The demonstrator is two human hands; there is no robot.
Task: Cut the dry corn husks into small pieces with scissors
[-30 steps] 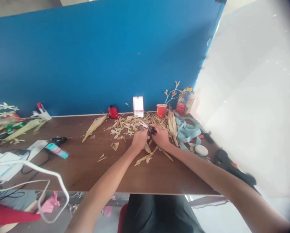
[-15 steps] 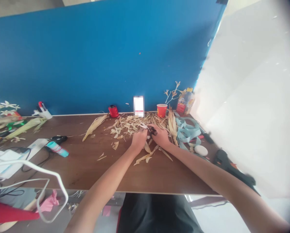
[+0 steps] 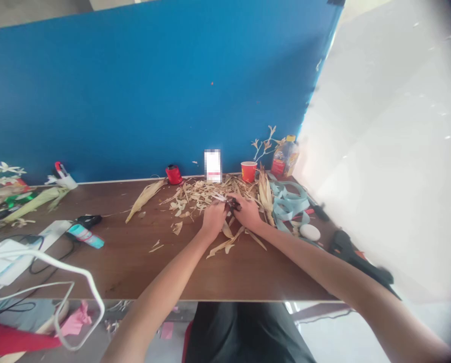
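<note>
My right hand (image 3: 248,212) is closed around the dark handles of a pair of scissors (image 3: 233,204), whose pale blades point left over the scraps. Close beside it, my left hand (image 3: 214,218) has its fingers bent together near the blades. What it pinches is too small and too covered to make out. Behind both hands spreads a heap of dry corn husk scraps (image 3: 198,193). A few longer husk strips (image 3: 221,247) lie on the table just in front of them.
A red paper cup (image 3: 249,172), a bottle (image 3: 285,157) and a husk bundle (image 3: 265,194) stand beyond my right hand. Light blue ribbon (image 3: 291,201) and a black glue gun (image 3: 357,259) lie rightward. To the left are a long husk (image 3: 145,200) and a power strip (image 3: 55,237).
The whole view has shifted slightly, so things appear a little further left. Both hands keep nearly the same pose, with the scissors still in my right hand.
</note>
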